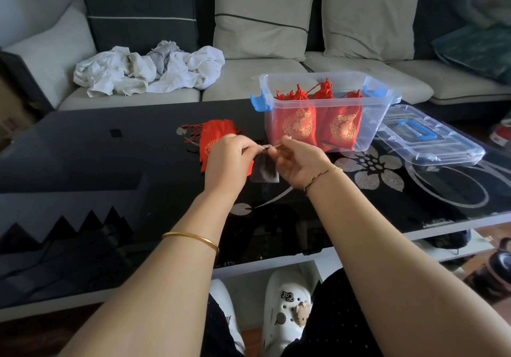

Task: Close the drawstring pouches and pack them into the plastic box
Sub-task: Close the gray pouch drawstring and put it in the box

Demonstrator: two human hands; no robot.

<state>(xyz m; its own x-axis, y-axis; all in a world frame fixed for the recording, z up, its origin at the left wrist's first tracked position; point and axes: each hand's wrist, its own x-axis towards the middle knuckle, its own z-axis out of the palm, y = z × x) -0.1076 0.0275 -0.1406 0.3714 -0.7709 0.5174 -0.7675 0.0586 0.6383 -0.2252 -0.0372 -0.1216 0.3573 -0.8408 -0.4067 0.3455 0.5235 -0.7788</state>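
The shiny black table (110,168) holds a clear plastic box (372,124), its flat lid (442,146) beside it, and a pile of red pouches (214,135).

There are red pouches (300,120) with gold swirly circles, a grey pouch (265,171) in the middle, a see-through box (370,132) with blue clips (258,102), and a black table (110,157) with silver flowers (376,166).

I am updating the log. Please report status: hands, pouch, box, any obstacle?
Left hand and right hand pinch the grey pouch at its strings. Plastic box open, red pouches inside, lid beside it. Nothing blocks the box.
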